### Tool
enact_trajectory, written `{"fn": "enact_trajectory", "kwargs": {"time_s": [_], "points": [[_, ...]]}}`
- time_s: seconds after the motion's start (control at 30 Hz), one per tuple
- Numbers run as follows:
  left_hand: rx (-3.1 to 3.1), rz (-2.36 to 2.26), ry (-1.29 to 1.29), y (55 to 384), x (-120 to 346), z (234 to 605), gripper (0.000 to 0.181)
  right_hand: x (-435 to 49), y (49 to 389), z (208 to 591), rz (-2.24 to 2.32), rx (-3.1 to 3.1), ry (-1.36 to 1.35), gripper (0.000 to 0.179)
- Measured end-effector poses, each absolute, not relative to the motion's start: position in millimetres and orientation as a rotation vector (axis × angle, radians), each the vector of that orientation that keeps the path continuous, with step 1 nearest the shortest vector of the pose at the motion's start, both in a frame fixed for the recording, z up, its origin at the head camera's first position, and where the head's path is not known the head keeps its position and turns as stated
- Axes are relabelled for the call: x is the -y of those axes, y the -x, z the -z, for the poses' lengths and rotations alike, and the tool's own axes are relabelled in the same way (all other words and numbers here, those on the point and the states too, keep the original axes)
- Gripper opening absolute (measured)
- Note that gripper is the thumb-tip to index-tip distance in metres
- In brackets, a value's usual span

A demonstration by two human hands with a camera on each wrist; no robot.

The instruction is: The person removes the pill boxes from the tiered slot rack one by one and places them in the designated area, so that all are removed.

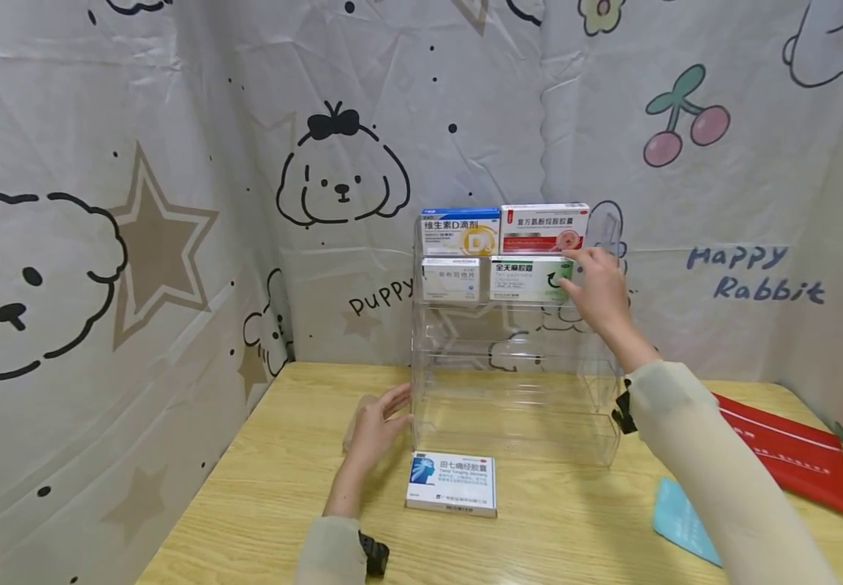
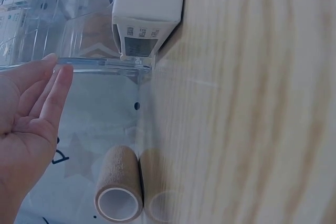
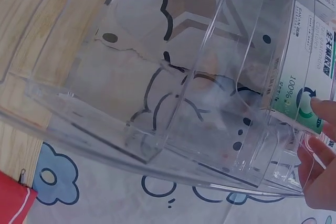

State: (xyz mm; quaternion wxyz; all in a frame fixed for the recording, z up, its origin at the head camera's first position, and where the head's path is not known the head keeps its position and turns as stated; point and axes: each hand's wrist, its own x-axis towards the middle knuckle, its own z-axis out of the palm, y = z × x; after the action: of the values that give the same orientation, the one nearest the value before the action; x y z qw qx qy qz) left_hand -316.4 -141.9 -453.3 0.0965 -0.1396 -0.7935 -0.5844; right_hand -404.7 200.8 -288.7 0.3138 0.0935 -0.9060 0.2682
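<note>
A clear acrylic tiered rack stands on the table. My right hand pinches the right end of a green-and-white medicine box on the second tier, thumb on its front. The right wrist view shows that box at the right edge, partly covered by my fingers. My left hand touches the rack's left side panel with nearly straight fingers, also seen in the left wrist view. Left of the pinched box sits a white box. Above them are a blue-and-yellow vitamin D box and a red-and-white box.
A blue-and-white medicine box lies flat before the rack. Behind my left hand is a tan roll. At the right lie a red pouch and a light-blue packet. Patterned cloth hangs behind the table.
</note>
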Motion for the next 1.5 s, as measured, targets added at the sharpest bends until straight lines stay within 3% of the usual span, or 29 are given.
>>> {"fn": "enact_trajectory", "kwargs": {"time_s": [0.53, 1.5], "points": [[2.343, 1.730, 0.442, 317, 144, 456, 0.049, -202, 408, 295, -0.741, 2.296, -0.391, 0.033], [2.341, 1.739, 0.442, 317, 143, 455, 0.049, -199, 404, 287, -0.758, 2.056, -0.559, 0.028]]}}
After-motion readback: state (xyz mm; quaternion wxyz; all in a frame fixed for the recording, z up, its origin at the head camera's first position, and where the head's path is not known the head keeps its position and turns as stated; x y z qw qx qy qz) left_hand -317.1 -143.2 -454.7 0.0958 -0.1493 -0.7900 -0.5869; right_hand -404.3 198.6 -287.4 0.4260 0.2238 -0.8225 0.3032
